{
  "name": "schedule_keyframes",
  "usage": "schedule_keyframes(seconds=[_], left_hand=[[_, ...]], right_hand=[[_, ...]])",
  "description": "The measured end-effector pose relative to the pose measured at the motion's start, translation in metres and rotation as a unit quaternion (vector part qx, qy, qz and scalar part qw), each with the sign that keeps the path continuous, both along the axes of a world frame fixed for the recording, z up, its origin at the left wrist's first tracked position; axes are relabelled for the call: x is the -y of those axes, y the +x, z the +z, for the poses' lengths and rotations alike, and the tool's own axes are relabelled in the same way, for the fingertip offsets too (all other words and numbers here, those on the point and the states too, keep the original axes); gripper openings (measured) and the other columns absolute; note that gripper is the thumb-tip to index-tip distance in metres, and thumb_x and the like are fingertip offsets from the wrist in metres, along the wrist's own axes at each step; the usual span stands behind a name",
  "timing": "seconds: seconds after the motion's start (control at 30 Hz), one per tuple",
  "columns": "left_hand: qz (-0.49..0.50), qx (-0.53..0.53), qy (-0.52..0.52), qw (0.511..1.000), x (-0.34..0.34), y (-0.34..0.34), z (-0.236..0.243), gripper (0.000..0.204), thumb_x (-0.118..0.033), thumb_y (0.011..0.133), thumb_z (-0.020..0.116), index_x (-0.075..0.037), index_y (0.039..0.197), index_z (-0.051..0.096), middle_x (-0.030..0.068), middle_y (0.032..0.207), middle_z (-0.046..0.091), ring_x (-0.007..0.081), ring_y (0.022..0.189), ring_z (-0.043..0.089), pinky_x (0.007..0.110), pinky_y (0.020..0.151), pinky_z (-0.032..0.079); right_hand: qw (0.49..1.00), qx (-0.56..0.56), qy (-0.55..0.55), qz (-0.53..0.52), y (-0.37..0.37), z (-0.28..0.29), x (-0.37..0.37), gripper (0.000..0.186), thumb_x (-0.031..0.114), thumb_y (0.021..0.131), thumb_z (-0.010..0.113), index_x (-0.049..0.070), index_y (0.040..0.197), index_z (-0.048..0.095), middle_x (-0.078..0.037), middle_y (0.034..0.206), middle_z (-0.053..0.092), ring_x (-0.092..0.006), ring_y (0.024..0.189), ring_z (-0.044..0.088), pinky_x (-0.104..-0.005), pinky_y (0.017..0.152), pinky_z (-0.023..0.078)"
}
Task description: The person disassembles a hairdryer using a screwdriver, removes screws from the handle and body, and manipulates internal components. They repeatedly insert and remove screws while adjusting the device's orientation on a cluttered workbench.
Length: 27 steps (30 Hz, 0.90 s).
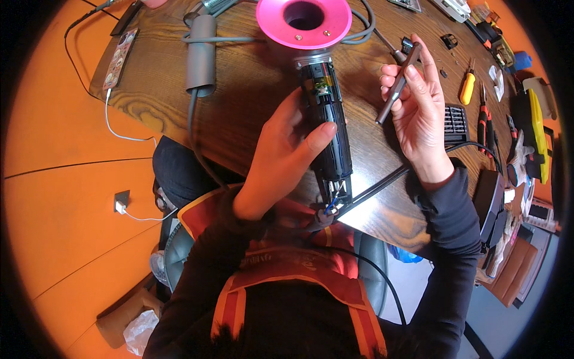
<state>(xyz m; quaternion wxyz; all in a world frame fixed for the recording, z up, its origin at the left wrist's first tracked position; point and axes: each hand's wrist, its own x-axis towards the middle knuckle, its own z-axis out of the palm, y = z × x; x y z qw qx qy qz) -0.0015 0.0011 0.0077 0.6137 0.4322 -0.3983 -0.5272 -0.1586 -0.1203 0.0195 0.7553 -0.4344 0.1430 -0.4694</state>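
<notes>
A hair dryer with a pink ring-shaped head (272, 27) lies on the table, and its opened handle (338, 152) points toward me. Black inner casing, a small green circuit board and a blue wire near the lower end are exposed. My left hand (287, 149) is wrapped around the handle, thumb on top. To the right of the dryer, my right hand (421, 113) holds a slim dark grey pen-shaped screwdriver (391, 100) between thumb and fingers, tilted and apart from the dryer. Whether a bit sits in its tip, I cannot tell.
A grey tubular sleeve (201, 57) with a cable through it stands left of the dryer. At the right lie a bit case (455, 122), a yellow-handled screwdriver (468, 88) and red-handled pliers (482, 122). A power strip (121, 58) rests at the table's left edge.
</notes>
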Motion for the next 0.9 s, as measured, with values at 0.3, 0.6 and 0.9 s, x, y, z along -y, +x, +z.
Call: schedule_keyframes(seconds=[0.3, 0.6, 0.9], left_hand=[[0.035, -0.023, -0.005, 0.999, 0.002, -0.001, 0.0, 0.045, -0.007, 0.086, 0.045, 0.003, 0.127, 0.028, 0.016, 0.108, 0.052, 0.0242, 0.101, 0.054, 0.033, 0.089, 0.042], [0.032, -0.086, -0.043, 0.995, 0.004, -0.004, -0.002, 0.063, -0.003, 0.078, 0.06, 0.0, 0.129, 0.024, 0.0083, 0.109, 0.051, 0.0129, 0.1, 0.05, 0.025, 0.081, 0.042], [0.032, -0.074, -0.082, 0.993, 0.006, -0.005, -0.007, 0.061, -0.001, 0.079, 0.06, 0.002, 0.129, 0.025, 0.0106, 0.111, 0.051, 0.014, 0.102, 0.05, 0.025, 0.084, 0.041]], right_hand=[[0.996, -0.023, -0.082, -0.008, 0.008, 0.022, -0.001, 0.055, 0.009, 0.087, 0.048, 0.003, 0.133, 0.018, -0.017, 0.091, 0.057, -0.0198, 0.073, 0.06, -0.0272, 0.064, 0.052], [0.775, -0.361, -0.496, -0.153, 0.048, 0.041, -0.029, 0.016, 0.006, 0.071, 0.066, 0.003, 0.086, 0.062, -0.005, 0.067, 0.055, -0.0142, 0.058, 0.055, -0.0232, 0.054, 0.043], [0.735, -0.307, -0.567, -0.21, 0.064, 0.032, -0.024, 0.018, 0.005, 0.069, 0.064, 0.005, 0.086, 0.06, -0.009, 0.073, 0.055, -0.0216, 0.064, 0.057, -0.0282, 0.057, 0.046]])
